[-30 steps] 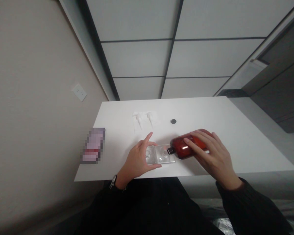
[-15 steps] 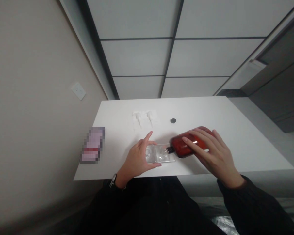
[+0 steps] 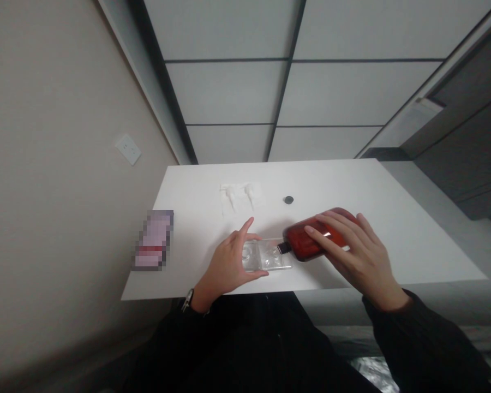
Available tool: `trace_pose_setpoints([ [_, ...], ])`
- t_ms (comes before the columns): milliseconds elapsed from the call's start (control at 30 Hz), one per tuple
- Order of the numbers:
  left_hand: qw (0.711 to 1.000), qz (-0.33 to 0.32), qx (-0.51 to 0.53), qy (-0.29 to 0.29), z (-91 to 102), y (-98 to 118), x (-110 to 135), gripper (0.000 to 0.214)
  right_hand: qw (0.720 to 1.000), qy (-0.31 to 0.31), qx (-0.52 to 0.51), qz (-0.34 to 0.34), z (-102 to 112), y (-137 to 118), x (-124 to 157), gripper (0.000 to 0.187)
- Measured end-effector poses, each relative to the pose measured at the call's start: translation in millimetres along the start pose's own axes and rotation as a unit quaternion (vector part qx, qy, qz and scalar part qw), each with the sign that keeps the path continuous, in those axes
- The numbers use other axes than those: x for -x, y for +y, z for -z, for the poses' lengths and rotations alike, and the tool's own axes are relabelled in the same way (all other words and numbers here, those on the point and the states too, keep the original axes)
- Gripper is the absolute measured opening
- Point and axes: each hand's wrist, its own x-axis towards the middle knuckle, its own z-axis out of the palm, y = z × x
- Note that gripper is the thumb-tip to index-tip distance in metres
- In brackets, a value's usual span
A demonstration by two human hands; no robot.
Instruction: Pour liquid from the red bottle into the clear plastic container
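Observation:
A dark red bottle point(image 3: 306, 240) is tipped on its side over the white table point(image 3: 393, 218), its black neck pointing left. My right hand point(image 3: 354, 254) is wrapped over the top of it. The neck meets the mouth of a clear plastic bottle point(image 3: 268, 255), which also lies sideways. My left hand point(image 3: 229, 262) grips the clear bottle's left end between thumb and fingers, with the index finger raised.
Two white pump heads point(image 3: 240, 195) lie on a clear wrapper farther back on the table. A small black cap point(image 3: 288, 200) sits to their right. A wall with a white socket point(image 3: 127, 148) runs along the left.
Both hands and the two bottles hold nearly the same pose. The view has drifted slightly, so everything sits a little higher in the picture.

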Motion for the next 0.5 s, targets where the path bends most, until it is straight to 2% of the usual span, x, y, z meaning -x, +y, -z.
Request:
trace_pose_setpoints([
  [500, 1.0, -0.002, 0.004, 0.003, -1.1, -2.9, 0.4, 0.137, 0.999, 0.012, 0.035, 0.023, 9.4, 2.3, -8.2, 0.084],
])
